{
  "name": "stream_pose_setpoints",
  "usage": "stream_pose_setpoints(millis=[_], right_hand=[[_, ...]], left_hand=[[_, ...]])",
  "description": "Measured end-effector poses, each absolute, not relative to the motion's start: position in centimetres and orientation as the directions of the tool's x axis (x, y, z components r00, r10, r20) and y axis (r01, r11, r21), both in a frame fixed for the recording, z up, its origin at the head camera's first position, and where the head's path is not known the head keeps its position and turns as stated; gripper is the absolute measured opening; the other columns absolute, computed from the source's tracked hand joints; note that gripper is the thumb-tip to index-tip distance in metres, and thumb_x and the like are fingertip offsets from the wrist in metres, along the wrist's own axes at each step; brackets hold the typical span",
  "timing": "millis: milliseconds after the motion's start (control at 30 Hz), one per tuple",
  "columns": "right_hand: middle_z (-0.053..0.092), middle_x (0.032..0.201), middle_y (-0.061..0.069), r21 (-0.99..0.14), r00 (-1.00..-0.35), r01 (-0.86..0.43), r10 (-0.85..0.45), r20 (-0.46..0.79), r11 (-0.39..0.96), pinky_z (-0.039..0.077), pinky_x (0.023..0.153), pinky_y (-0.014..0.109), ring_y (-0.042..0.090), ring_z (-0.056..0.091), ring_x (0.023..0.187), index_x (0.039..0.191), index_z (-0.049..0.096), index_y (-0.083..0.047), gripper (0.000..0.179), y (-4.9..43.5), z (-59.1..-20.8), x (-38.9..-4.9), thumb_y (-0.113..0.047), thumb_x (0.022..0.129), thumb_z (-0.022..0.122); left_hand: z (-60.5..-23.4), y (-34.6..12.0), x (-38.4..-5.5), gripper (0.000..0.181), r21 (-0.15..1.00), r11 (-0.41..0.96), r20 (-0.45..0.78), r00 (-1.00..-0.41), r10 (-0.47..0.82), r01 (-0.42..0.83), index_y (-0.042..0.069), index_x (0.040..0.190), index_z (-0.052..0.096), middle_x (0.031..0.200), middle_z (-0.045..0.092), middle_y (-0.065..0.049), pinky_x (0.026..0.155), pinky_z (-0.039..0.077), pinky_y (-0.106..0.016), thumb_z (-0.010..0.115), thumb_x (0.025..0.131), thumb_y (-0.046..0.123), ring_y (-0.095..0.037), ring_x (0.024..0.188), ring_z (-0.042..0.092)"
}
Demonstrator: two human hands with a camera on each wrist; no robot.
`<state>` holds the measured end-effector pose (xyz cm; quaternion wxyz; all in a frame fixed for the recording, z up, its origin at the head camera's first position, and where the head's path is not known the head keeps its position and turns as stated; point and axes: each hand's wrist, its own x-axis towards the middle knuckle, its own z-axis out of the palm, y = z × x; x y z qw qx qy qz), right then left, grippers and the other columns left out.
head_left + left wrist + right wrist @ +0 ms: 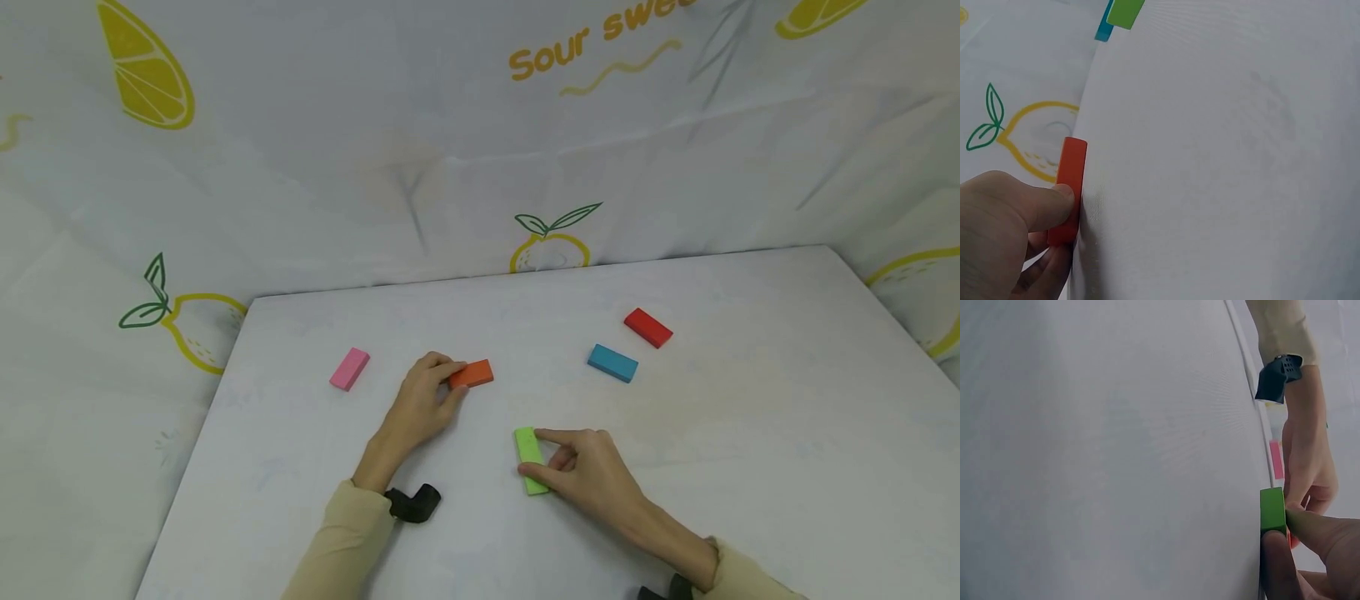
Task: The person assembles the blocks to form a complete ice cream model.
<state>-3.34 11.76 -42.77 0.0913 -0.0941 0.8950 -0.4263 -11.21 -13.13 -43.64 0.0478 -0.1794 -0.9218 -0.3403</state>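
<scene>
My left hand (418,406) pinches the left part of an orange block (476,373) between thumb and fingers. The left wrist view shows the thumb against this orange block (1074,159), low over or on the white surface; which, I cannot tell. Closer to me and to the right, my right hand (597,477) holds a light green block (528,447), its thumb at the near end and a finger at the far end. In the right wrist view the green block (1272,509) appears beside the thumb, with the left hand (1310,456) beyond it.
A pink block (349,369) lies left of the left hand. Toward the back right are a blue block (612,363) and a red block (648,327). All rest on the white tabletop (750,417), backed by a lemon-print cloth (337,167).
</scene>
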Motion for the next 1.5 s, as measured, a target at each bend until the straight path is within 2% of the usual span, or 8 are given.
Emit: stream_pose_setpoints(millis=[800, 1167, 1500], right_hand=[[0.065, 0.054, -0.009, -0.82, -0.958, -0.082, -0.271, -0.091, 0.566, 0.039, 0.045, 0.017, 0.002, 0.056, 0.044, 0.125, 0.07, 0.005, 0.057, 10.2, -43.0, -4.2, -0.026, 0.08, 0.087], [0.067, 0.056, -0.008, -0.83, -0.96, -0.09, -0.271, -0.075, 0.55, 0.043, 0.045, 0.018, 0.003, 0.059, 0.044, 0.124, 0.07, 0.006, 0.055, 10.1, -43.1, -4.6, -0.023, 0.08, 0.087], [0.069, 0.057, -0.006, -0.856, -0.959, -0.07, -0.269, -0.083, 0.512, 0.044, 0.044, 0.018, 0.006, 0.061, 0.044, 0.125, 0.068, 0.008, 0.056, 10.1, -43.4, -4.9, -0.021, 0.081, 0.087]], left_hand=[[-43.8, -10.7, -10.9, 0.032, 0.585, 0.685, 0.204, -0.896, 0.393, 0.434, 0.0, 0.122, 0.072, 0.113, 0.067, -0.012, 0.09, 0.055, -0.04, 0.075, 0.092, 0.01, -0.026, 0.102, 0.063], [-43.7, -10.6, -10.2, 0.033, 0.569, 0.673, 0.2, -0.873, 0.444, 0.473, 0.003, 0.125, 0.072, 0.115, 0.067, -0.011, 0.093, 0.055, -0.041, 0.074, 0.093, 0.013, -0.028, 0.108, 0.063], [-43.6, -10.6, -9.6, 0.034, 0.572, 0.657, 0.203, -0.86, 0.468, 0.492, 0.003, 0.126, 0.072, 0.116, 0.067, -0.009, 0.092, 0.055, -0.038, 0.075, 0.093, 0.013, -0.025, 0.108, 0.063]])
